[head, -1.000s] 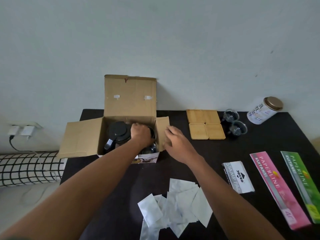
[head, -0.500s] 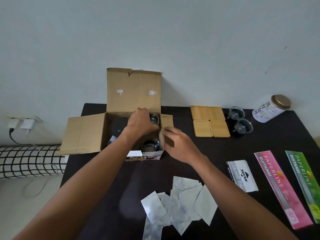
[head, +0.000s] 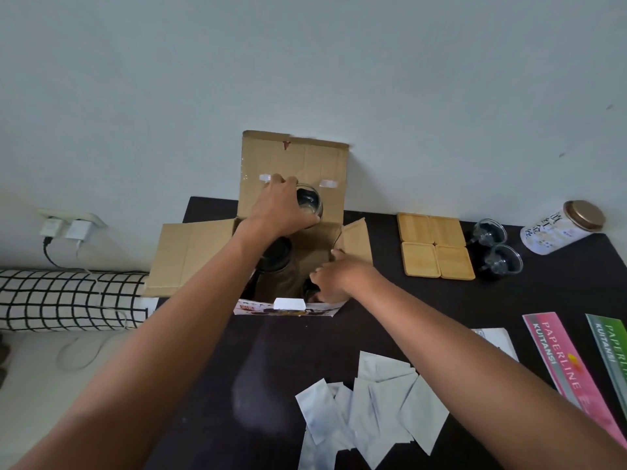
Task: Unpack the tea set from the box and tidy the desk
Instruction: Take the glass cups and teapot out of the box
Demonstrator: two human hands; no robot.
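A glass cup point(head: 309, 205) sits in the left hand point(head: 279, 212), whose fingers curl round it above the open cardboard box point(head: 295, 164) on the table point(head: 424, 310). Half a second ago that hand was down inside the box; now it is raised with the cup. The right hand point(head: 334, 278) grips the box's right wall by the flap. The forearm hides much of the dark teapot point(head: 276, 257) inside.

two bare forearms in view, no sleeves showing. left hand point(head: 283, 208) and right hand point(head: 339, 278) both ungloved. no rings, watch or bands visible on wrists or fingers.
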